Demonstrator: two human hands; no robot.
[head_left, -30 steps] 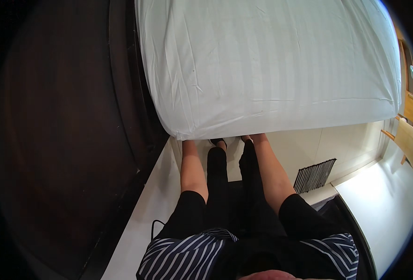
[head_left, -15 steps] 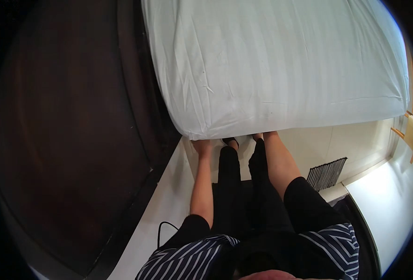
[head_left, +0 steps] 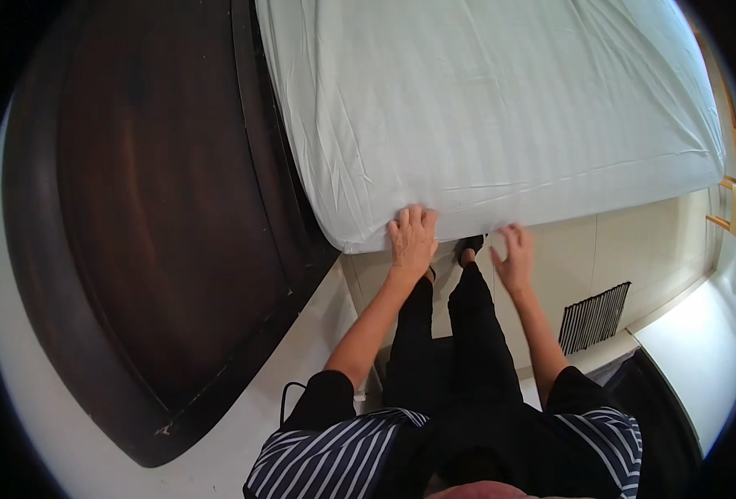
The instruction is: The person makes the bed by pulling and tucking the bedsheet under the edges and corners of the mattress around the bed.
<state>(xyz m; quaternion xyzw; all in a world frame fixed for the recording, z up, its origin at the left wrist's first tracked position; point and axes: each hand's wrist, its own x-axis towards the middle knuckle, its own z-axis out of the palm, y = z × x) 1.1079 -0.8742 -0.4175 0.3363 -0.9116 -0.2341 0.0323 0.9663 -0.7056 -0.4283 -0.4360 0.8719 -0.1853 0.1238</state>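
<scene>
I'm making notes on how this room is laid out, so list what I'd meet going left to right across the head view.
Dark wooden board → left hand on the white sheet's edge → right hand → black-striped piece on the floor → wooden furniture at the far right.

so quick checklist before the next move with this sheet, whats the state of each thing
1. Left hand at the sheet's near edge: ok, fingers on it
2. Right hand on the sheet: cannot tell, blurred by the edge
3. Near corner by the dark wood panel covered: ok
4. Sheet smooth: not ok, creases near that corner
5. Sheet tucked underneath: cannot tell, hidden
6. Feet off the striped black piece on the floor: ok
</scene>
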